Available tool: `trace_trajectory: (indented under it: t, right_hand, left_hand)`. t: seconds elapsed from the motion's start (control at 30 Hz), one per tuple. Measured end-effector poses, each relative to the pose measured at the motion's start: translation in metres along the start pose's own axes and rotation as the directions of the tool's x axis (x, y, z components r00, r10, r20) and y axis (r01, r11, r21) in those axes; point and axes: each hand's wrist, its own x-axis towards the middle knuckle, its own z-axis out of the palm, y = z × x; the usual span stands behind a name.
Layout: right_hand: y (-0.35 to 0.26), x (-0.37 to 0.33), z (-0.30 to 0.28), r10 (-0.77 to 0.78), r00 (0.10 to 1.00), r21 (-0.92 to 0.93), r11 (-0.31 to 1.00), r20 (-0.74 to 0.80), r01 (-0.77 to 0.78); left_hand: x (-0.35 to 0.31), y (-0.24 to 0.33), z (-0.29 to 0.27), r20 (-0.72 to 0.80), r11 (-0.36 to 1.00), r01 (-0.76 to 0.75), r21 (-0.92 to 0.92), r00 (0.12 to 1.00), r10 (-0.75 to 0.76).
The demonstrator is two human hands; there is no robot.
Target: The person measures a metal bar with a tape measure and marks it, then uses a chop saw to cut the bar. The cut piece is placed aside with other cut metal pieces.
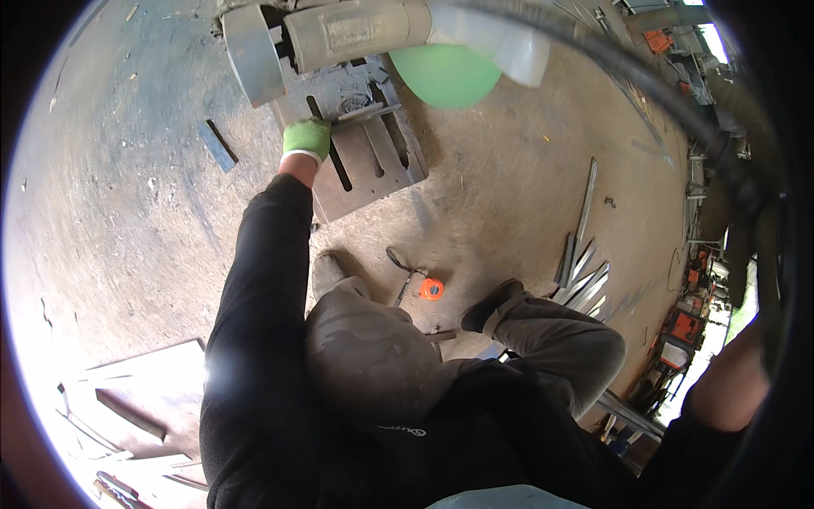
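Fingers [320, 129] of the green-gloved left hand [306, 139] lie at the slotted base plate [360, 182] of a grey machine [360, 34], near the end of a metal bar [366, 114]; how far they are curled, and whether they grip anything, I cannot tell. The machine stands on the brown floor [509, 170] ahead of the worker. At far right rises the right forearm [731, 386], the right hand lost to view. Near the worker's feet rests an orange tape measure [432, 289]
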Motion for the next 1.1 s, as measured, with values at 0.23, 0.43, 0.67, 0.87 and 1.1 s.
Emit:
trace_trajectory:
  t: [0.23,0.43,0.67,0.87,1.1]
  right_hand:
    - [0.081,-0.080,0.086,0.194,0.889,0.428,0.821,0.414,-0.378]
    - [0.134,-0.098,0.152,0.213,0.639,0.438,0.568,0.739,-0.696]
    - [0.180,-0.115,0.215,0.073,0.763,0.453,0.766,0.643,-0.455]
    - [0.190,-0.106,0.233,0.067,0.661,0.364,0.791,0.747,-0.492]
    - [0.192,-0.107,0.237,0.076,0.646,0.363,0.774,0.760,-0.518]
  left_hand:
    - [0.003,-0.005,0.013,0.012,1.000,-0.002,-0.031,1.000,0.002]
    - [0.006,-0.011,0.028,-0.258,1.000,-0.028,0.014,0.966,0.030]
    - [0.006,-0.016,0.035,-0.205,0.997,-0.072,0.036,0.976,0.078]
    - [0.013,-0.018,0.042,0.002,0.997,-0.046,-0.066,0.999,0.047]
    - [0.018,-0.026,0.062,-0.046,0.999,-0.017,0.047,0.999,0.019]
